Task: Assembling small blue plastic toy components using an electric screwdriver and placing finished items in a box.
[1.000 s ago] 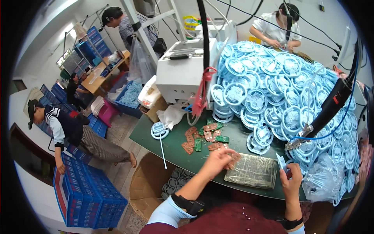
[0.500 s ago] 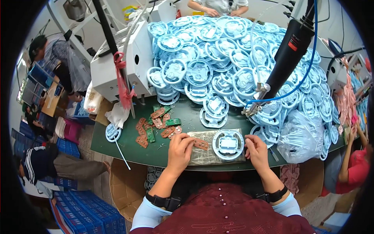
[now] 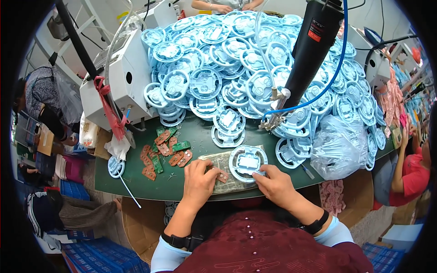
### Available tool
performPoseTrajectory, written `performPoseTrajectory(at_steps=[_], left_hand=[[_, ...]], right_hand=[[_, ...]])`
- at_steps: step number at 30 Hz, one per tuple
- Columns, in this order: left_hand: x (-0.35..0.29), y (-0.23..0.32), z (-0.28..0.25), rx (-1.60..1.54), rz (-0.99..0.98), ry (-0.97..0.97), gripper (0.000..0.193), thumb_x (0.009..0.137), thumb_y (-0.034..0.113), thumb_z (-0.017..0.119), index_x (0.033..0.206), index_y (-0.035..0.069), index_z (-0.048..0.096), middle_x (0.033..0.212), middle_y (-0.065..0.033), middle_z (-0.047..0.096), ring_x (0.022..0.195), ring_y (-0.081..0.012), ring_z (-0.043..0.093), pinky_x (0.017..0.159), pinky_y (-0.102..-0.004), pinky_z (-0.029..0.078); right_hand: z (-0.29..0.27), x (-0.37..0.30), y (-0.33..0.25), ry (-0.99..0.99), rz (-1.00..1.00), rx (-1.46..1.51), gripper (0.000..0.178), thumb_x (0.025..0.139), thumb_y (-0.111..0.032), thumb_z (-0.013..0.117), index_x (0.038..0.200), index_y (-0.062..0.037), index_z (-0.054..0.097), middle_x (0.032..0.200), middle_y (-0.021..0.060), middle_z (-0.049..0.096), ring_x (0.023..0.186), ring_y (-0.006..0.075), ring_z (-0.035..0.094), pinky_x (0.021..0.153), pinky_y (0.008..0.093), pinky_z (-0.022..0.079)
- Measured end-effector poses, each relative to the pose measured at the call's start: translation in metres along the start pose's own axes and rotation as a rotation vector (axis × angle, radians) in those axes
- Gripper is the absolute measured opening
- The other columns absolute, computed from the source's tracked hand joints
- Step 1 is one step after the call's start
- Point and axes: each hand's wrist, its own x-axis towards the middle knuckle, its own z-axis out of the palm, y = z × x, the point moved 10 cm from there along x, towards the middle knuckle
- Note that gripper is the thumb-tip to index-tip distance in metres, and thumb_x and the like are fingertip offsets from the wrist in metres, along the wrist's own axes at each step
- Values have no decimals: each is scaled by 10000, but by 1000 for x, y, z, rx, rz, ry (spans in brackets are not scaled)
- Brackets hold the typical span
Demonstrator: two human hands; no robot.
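Observation:
My left hand [image 3: 199, 183] is closed, with a small brown circuit board [image 3: 222, 176] pinched at its fingertips. The board is partly hidden by the fingers. Just right of it, a light blue round plastic part [image 3: 248, 163] with a block-shaped centre lies over a brownish tape-wrapped pad [image 3: 232, 186]. My right hand [image 3: 276, 185] grips this part's lower right rim between thumb and fingers. Beyond my left hand, a loose group of brown boards [image 3: 146, 160] and green boards [image 3: 181, 145] lies on the dark green table [image 3: 182, 127].
A large heap of blue round parts [image 3: 205, 83] covers the table's far side. A black tool with a blue hose [image 3: 306, 59] hangs over the right. A clear plastic bag [image 3: 339, 148] sits right, a grey machine box [image 3: 119, 75] left. Other people work around.
My right hand has come in from beside the round part and taken hold of its rim. My left hand still pinches the brown board. The whole view has shifted.

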Motion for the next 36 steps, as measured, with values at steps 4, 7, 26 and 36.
performPoseTrajectory(at_steps=[4,7,26,36], left_hand=[[-1,1,-4,-71,-31,-3,212,728,71,743,923,133,688,1015,-51,585,991,-274,540,838,-401,386],[-4,-6,3,-111,-59,-2,221,719,69,750,923,129,690,1030,-51,589,1004,-274,540,843,-396,388],[31,36,-1,-197,178,-32,239,726,91,720,953,159,688,1040,-22,611,992,-243,572,861,-401,381],[39,40,22,-211,199,-88,235,727,75,727,945,154,694,1044,-6,624,1007,-232,566,872,-375,369]], right_hand=[[8,-1,-9,-5,-65,29,266,757,-45,695,1020,-67,663,1014,112,600,828,273,618,630,362,519],[6,1,-6,0,-93,38,263,750,-31,687,1010,-62,666,1016,115,596,795,271,601,624,362,502],[8,2,-5,51,-217,-106,314,770,-64,626,1082,-30,637,1191,156,600,1074,338,615,885,397,521],[9,1,-4,78,-209,-89,283,785,-66,631,1065,-32,648,1199,157,603,1089,334,617,900,401,522]])
